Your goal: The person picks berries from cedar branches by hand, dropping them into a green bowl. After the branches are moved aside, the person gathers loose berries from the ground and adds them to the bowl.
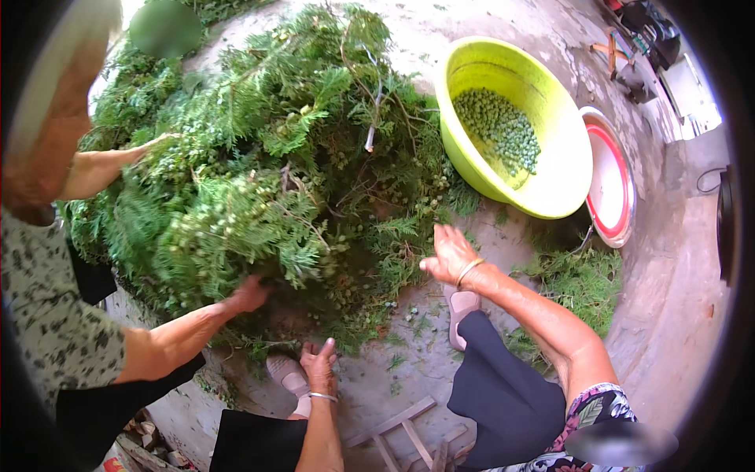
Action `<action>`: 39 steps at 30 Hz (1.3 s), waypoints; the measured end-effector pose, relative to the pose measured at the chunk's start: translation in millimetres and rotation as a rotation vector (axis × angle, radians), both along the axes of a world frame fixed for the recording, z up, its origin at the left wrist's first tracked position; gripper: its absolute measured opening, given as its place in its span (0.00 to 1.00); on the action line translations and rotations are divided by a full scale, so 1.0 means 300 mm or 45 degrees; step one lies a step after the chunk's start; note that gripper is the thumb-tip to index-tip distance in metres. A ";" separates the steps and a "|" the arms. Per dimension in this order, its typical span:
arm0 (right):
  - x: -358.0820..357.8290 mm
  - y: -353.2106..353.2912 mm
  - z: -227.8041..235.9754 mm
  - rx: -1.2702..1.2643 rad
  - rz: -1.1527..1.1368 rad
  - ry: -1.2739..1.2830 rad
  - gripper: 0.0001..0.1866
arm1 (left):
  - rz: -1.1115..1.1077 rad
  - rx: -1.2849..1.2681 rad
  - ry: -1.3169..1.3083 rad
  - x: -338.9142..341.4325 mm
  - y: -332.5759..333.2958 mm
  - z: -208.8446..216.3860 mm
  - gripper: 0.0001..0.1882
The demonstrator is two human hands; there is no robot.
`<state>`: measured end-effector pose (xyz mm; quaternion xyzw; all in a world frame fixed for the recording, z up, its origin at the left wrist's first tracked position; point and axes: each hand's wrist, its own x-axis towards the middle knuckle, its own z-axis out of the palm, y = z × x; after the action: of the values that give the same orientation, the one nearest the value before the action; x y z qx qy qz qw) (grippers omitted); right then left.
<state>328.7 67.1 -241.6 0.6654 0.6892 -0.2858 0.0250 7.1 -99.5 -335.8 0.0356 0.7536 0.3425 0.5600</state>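
Observation:
My left hand [318, 370], with a silver-coloured bangle at its wrist, is above my left shoe, its fingers apart and nothing visible in them. Over the ground at the pile's right edge, my right hand [454, 253] stretches its fingers out, empty, with a gold-coloured bangle behind it. A big heap of green, scaly-leaved conifer branches [236, 189] lies in front of me, carrying pale green cones. Beyond my right hand, a yellow-green plastic basin [554, 193] tilts, with many small bluish-green cones [497, 126] gathered inside.
At the left a co-worker in a spotted top [55, 307] reaches into the heap with both arms. A white basin with a red band [609, 181] is beside the yellow-green one. Loose sprigs [578, 287] lie at my right; a small wooden frame [413, 436] is between my legs.

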 end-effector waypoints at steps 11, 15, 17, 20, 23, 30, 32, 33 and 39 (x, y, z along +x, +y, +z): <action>-0.114 -0.026 -0.309 -0.232 -0.650 0.279 0.43 | -0.945 0.035 0.960 0.230 0.156 -0.046 0.57; -0.154 -0.025 -0.363 -0.387 -0.740 0.543 0.38 | -0.830 -0.044 1.010 0.297 0.270 -0.113 0.45; -0.181 0.010 -0.317 -0.417 -0.739 0.551 0.38 | -0.832 0.122 1.027 0.281 0.296 -0.199 0.37; -0.200 0.018 -0.439 -0.362 -0.758 0.884 0.31 | -0.622 0.510 1.080 0.325 0.391 -0.142 0.32; -0.258 0.127 -0.410 -0.444 -0.655 0.956 0.26 | -0.608 0.422 0.810 0.318 0.469 -0.158 0.26; -0.276 0.298 -0.316 -0.295 -0.558 1.318 0.31 | 0.125 0.323 0.291 0.261 0.845 -0.254 0.16; -0.304 0.291 -0.263 -0.350 -0.563 1.296 0.40 | 0.241 0.403 0.536 0.059 0.979 -0.433 0.14; -0.211 0.269 -0.301 -0.324 -0.624 1.241 0.40 | 0.088 0.340 0.421 0.185 1.057 -0.346 0.15; 0.096 0.101 -0.116 -0.469 -1.026 1.768 0.43 | -0.188 0.741 0.264 0.108 1.341 -0.161 0.17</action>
<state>357.5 97.3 -276.4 0.5187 0.1980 -0.7277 -0.4028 39.5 302.9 -384.1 0.2835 0.6723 0.4969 0.4699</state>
